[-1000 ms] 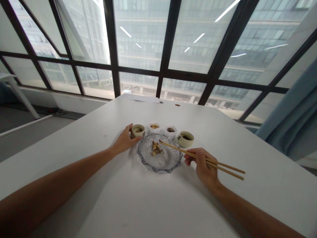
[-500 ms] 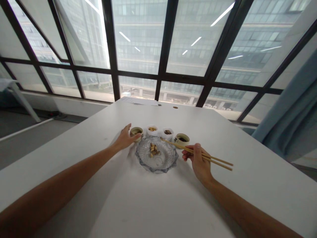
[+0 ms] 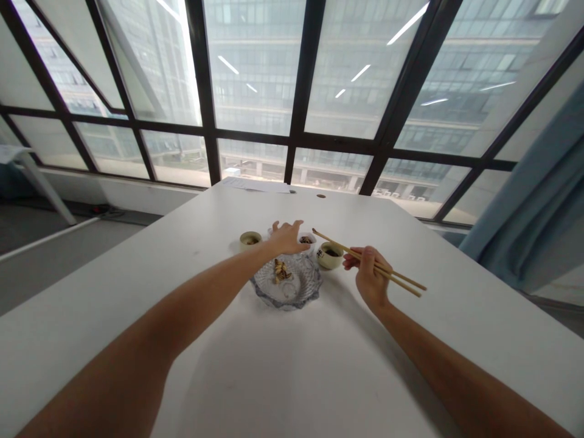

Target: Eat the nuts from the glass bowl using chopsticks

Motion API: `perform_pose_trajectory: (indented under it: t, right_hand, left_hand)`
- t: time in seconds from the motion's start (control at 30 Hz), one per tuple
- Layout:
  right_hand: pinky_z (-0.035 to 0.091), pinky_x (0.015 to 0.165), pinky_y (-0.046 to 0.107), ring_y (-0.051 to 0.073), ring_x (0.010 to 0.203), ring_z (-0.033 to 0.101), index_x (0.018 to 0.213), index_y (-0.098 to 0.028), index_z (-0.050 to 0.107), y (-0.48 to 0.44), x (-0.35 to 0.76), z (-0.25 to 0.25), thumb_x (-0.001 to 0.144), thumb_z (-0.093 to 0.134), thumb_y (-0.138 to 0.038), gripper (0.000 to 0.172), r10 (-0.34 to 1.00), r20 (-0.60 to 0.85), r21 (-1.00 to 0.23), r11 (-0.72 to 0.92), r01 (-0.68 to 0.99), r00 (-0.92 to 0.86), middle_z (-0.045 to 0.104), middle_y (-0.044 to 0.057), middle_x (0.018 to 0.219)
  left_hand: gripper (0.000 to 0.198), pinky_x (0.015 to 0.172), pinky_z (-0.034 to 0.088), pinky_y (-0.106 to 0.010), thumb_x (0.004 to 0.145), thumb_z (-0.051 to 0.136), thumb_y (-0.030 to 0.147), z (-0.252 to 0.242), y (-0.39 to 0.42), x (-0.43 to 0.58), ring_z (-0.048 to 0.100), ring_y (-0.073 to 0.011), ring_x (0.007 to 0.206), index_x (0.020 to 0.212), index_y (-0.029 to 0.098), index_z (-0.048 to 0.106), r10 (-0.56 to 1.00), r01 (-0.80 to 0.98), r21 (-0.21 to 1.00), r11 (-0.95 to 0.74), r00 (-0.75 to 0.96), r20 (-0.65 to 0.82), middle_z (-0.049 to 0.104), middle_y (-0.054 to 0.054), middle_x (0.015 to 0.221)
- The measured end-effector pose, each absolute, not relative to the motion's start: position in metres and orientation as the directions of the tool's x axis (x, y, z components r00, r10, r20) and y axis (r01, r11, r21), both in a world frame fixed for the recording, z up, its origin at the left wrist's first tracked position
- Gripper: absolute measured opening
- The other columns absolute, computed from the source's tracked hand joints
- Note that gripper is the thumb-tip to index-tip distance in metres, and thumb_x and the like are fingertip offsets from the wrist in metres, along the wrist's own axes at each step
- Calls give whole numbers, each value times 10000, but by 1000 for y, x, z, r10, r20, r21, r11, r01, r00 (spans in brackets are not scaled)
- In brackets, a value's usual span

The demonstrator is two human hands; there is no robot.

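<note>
My left hand is stretched over the far side of the clear glass plate, fingers spread. Its thumb reaches the small white bowl of dark pieces; whether they touch I cannot tell. The other white bowl is mostly hidden behind this hand. My right hand grips a pair of wooden chopsticks, their tips raised above the right white bowl. Anything at the tips is too small to make out. A small heap of striped, seed-like pieces lies on the plate.
A pale green cup stands left of the white bowls, and a similar cup with dark contents stands on the right. Papers and a brown round spot lie at the white table's far end, before the windows. A blue curtain hangs at right.
My left hand has left the left green cup and moved right, over the white bowls. The chopsticks' tips have risen and shifted right, away from the plate's edge.
</note>
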State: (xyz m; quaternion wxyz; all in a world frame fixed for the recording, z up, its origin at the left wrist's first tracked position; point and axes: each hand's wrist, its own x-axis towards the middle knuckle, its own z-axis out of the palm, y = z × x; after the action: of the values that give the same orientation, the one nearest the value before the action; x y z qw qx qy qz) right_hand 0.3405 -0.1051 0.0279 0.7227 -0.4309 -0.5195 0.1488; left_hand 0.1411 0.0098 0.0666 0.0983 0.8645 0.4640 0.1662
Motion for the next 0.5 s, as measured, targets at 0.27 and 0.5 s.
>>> perform_pose_trajectory:
  t: [0.27,0.5]
  right_hand:
    - [522,465,293,152,487,623,822,-153,659,-105,338,29,920,512,-642,520,632,655,-753,594,284,414,687,39,635]
    - [562,586,325,172,585,656,830,-156,698,-102,338,31,889,591,-616,476,722,641,-753,528,393,259,707,51,675]
  left_hand:
    - [843,1145,162,-538,734,749,429,70,12,145,501,-326,1307,1429,224,319,791,738,289,-610,543,282,664,-120,1281]
    - [819,1148,160,-530,754,731,468,66,13,145,505,-313,1313,1422,221,326,801,745,299,-597,533,272,676,-118,1269]
